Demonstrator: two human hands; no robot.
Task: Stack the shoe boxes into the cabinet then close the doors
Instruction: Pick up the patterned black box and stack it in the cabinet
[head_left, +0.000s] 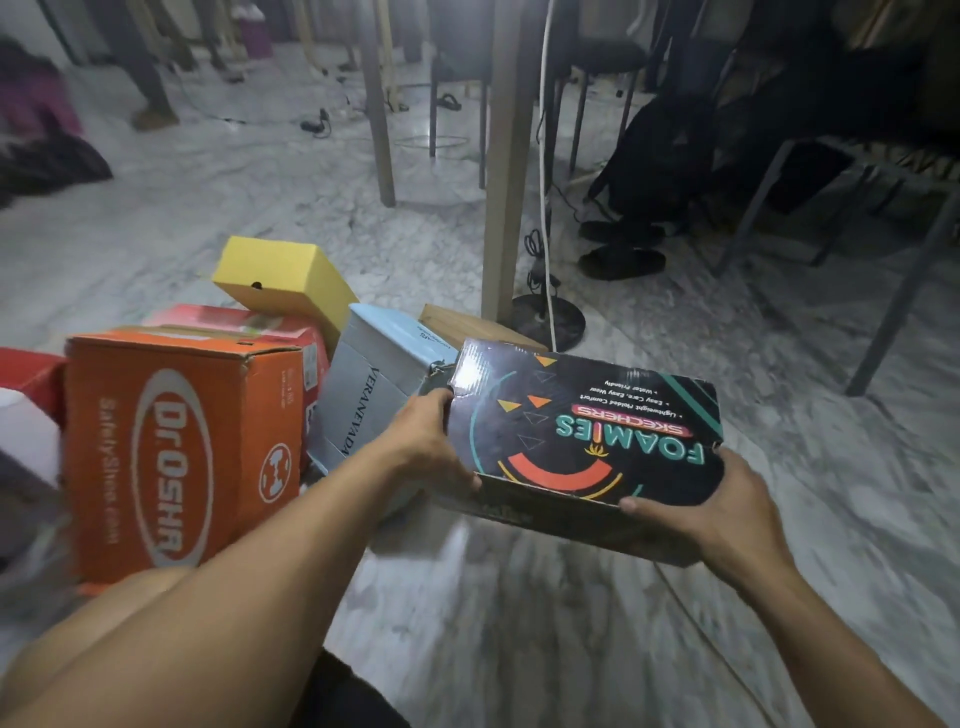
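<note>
Black box (582, 436): held off the floor (519, 623) between both hands, lid up and tilted, just right of the pile of other boxes.
Left hand (431, 447): grip curled round the box's left end, thumb on the near lower corner, fingers wrapped over the far edge.
Right hand (696, 509): grip clamped on the near right corner, thumb along the front wall, fingers up the right side.
Weight: probably light, judging by the easy two-handed hold; contents not visible.
Stiffness: thin cardboard, likely to dent if squeezed hard; lid corner at the far left looks crumpled.
Surface: glossy print catching glare, so possibly a little slippery.
Best hold: opposite short ends, low on the walls, so the lid cannot lift away from the base.
Look: black lid with teal "FOAMIES" lettering, pink band, orange triangles and a red arc, print upside down to the camera.
Pile: orange box (182, 457) nearest, grey box (374, 384) leaning beside it, yellow box (280, 280) tipped on top behind, red box (234, 322) behind the orange one.
Cabinet: not in view.
</note>
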